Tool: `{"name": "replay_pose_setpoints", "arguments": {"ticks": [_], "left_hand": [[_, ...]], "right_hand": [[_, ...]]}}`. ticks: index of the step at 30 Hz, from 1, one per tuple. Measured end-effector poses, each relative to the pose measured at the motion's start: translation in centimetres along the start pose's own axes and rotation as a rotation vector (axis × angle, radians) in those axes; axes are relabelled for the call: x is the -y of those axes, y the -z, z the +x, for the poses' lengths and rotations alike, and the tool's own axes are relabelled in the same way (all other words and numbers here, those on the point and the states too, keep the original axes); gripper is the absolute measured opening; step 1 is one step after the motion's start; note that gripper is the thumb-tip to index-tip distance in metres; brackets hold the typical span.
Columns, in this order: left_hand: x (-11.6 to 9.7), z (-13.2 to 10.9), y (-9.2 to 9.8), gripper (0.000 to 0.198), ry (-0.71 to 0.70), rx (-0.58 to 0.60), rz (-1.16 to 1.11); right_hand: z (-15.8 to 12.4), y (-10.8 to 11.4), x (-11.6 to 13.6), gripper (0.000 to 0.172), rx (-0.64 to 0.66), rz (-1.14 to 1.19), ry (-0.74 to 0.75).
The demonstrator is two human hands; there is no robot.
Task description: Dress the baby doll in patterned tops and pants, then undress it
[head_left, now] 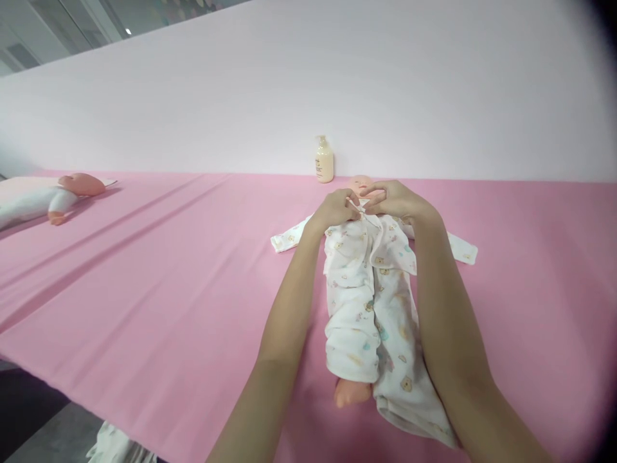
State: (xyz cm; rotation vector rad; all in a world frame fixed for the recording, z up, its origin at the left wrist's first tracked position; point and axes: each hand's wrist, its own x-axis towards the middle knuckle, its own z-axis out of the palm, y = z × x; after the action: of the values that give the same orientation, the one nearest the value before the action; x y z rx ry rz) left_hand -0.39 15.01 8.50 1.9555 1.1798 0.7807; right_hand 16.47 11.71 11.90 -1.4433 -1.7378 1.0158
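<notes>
left hand + right hand: both look pinched on neckline of printed baby romper | romper on doll, face-up, pink bench | risk: fingers block view, front flaps mismatch; hard tug drags doll

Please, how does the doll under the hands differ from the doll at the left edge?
The near doll wears printed white clothes; the left doll wears pale clothing without clear print. The near doll's head points toward the partition, the left doll's head toward the picture's right. The frame cuts off the left doll, not the near doll. Both lie on pink cloth.
</notes>
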Motion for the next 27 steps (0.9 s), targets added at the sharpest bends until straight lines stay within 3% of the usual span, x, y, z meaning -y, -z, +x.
{"name": "replay_pose_setpoints", "arguments": {"ticks": [6, 13, 17, 21, 27], "left_hand": [[-0.2, -0.1, 0.0, 0.018, 0.014, -0.017, 0.010], [0.1, 0.1, -0.1, 0.023, 0.091, -0.021, -0.079], [-0.2, 0.1, -0.3, 0.015, 0.134, -0.056, -0.115], [-0.2, 0.1, -0.4, 0.022, 0.109, -0.068, -0.086], [0.6, 0.3, -0.4, 0.020, 0.043, -0.056, -0.059]], "right_hand": [[-0.3, 0.2, 0.2, 0.042, -0.035, -0.093, -0.033], [0.8, -0.5, -0.5, 0.038, 0.030, -0.082, 0.078], [1.3, -1.4, -0.5, 0.041, -0.041, -0.322, 0.134], [1.5, -1.8, -0.3, 0.042, -0.099, -0.484, 0.164], [1.6, -1.4, -0.8, 0.040, -0.021, -0.345, 0.119]]}}
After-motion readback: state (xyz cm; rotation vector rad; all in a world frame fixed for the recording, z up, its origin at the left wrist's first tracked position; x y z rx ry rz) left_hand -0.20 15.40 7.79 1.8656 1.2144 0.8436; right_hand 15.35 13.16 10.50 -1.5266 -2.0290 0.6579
